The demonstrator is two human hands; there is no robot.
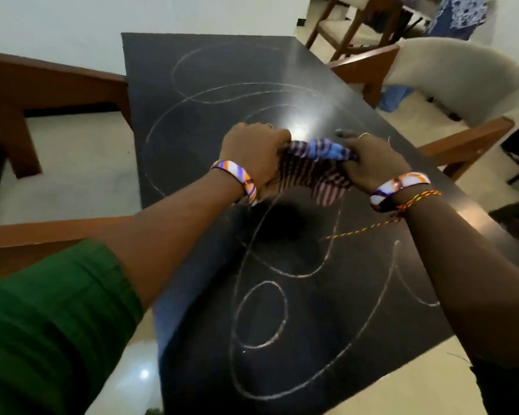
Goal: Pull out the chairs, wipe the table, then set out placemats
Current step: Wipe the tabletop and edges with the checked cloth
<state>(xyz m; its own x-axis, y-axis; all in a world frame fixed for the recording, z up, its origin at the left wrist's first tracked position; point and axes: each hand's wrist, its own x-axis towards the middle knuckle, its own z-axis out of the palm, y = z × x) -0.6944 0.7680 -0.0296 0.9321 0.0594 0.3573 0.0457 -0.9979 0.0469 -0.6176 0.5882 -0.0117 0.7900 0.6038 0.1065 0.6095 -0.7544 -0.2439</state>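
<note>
While a green sleeve (51, 319) fills the near left corner, 2 bare forearms reach out over the black table (297, 339), whose top is scrawled with looping white chalk-like lines (261, 316). Each wrist wears an orange, white and purple band (240, 178), and the right wrist also carries a red and yellow thread. Above the middle of the table, the left hand (253, 151) and the right hand (369, 161) each have a grip curled tight on a striped cloth (315, 172), bunched between them, its purple-striped part hanging down and a blue part uppermost. Just beyond the hands, a bright glare lies on the tabletop. At the left side stands a wooden chair (42, 85), apart from the table edge; at the right, a cream-backed chair (450, 76) with wooden arms. Farther back, more chairs and a figure in blue patterned clothing (459, 13) show.
</note>
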